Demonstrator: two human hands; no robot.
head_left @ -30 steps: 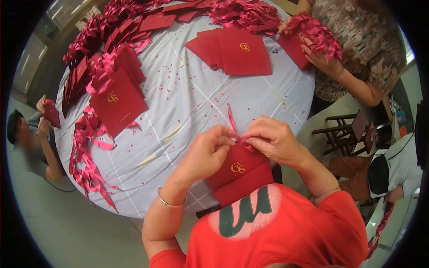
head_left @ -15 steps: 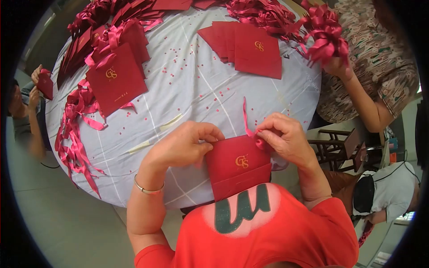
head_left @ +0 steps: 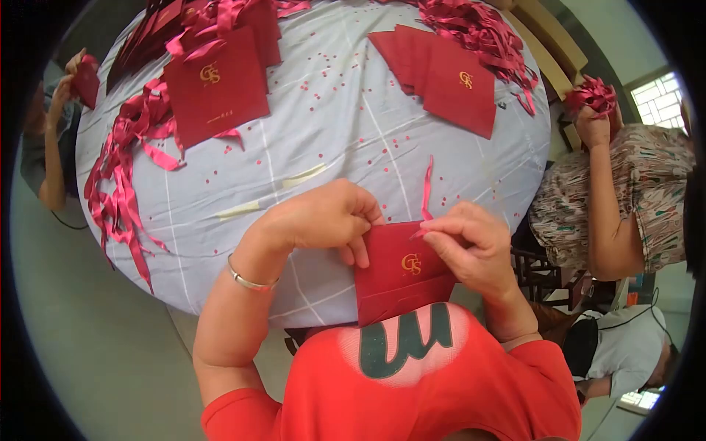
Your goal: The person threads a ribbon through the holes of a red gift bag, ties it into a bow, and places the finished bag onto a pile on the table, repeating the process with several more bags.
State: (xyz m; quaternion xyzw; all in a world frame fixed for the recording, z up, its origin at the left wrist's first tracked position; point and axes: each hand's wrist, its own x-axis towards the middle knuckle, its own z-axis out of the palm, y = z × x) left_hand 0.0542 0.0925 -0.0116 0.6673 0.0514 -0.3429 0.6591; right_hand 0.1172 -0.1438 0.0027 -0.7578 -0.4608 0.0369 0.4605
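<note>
A red folder (head_left: 397,253) with a gold logo lies at the table's near edge, against the red shirt. My left hand (head_left: 342,220), with a bangle on its wrist, has curled fingers on the folder's top left corner. My right hand (head_left: 471,242) pinches a pink ribbon (head_left: 427,187) at the folder's top right. One ribbon end stretches away over the cloth.
Ribbons (head_left: 121,191) hang over the table's left side beside a red bag (head_left: 220,95). Several red folders (head_left: 460,92) and a ribbon heap (head_left: 485,37) lie at the far right. Co-workers are at left and right, one holding a ribbon bunch (head_left: 592,95).
The view has shifted. My left fingers have moved over the folder's left edge, and my right hand has drawn the ribbon inward. The co-worker at right has moved away from the table with the ribbon bunch.
</note>
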